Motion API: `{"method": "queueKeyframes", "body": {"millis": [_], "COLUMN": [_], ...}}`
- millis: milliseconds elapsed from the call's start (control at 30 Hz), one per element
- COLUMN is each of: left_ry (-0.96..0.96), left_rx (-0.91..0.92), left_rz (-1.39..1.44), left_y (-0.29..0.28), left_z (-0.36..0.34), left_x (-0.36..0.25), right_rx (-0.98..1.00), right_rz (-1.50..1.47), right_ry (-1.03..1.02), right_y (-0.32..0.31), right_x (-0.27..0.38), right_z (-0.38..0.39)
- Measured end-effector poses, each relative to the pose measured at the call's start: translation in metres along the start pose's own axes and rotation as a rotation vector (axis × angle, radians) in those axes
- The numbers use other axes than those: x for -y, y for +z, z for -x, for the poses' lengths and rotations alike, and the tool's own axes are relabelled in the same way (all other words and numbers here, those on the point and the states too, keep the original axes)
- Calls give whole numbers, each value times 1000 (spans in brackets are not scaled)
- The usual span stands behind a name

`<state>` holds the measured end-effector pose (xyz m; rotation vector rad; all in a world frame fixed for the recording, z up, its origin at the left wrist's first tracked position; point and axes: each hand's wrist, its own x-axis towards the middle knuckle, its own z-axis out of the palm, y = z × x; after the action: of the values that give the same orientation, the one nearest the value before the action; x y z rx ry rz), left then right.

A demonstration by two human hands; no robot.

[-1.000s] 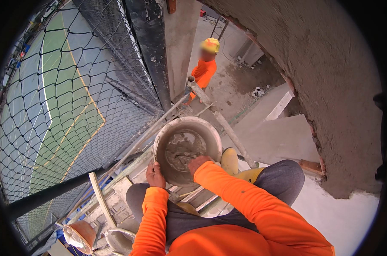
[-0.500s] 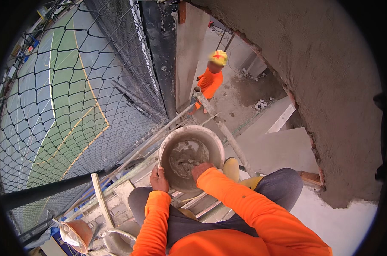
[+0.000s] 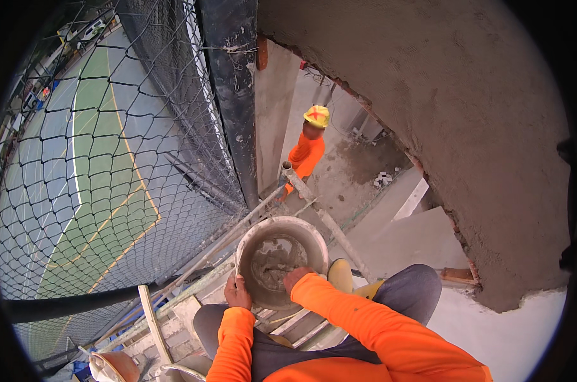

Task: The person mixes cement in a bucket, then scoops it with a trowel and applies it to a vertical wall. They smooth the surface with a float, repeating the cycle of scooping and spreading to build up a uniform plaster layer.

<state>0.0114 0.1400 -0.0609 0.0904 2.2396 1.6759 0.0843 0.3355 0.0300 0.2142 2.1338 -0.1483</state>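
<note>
Bucket point(image 3: 281, 221) holds grey mix point(image 3: 270, 256); grip of right hand point(image 3: 295, 279) unclear.

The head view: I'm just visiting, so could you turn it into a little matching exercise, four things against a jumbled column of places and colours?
Column one:
1. Left hand
2. Right hand
3. Co-worker's hard hat
4. Tall post

Column two:
A. Black with pale marks
B. At the left rim of the bucket
C. Yellow
D. Over the bucket's opening, towards its near right side

Right pairs: 1-B, 2-D, 3-C, 4-A.
</note>
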Motion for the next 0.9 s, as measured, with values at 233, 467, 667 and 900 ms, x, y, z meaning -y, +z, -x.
{"method": "queueKeyframes", "body": {"millis": [233, 467, 667, 900], "left_ry": [-50, -4, -50, -16], "left_rx": [-9, -47, -24, -10], "left_rz": [83, 19, 0, -20], "left_y": [3, 4, 3, 2], "left_z": [1, 3, 2, 2], "left_x": [-2, -4, -4, -5], "right_rx": [-66, 8, -28, -35], "right_rz": [42, 27, 34, 24], "right_ry": [-9, 44, 46, 38], "right_y": [6, 10, 5, 6], "right_x": [-1, 0, 0, 0], "right_z": [-2, -10, -4, -4]}}
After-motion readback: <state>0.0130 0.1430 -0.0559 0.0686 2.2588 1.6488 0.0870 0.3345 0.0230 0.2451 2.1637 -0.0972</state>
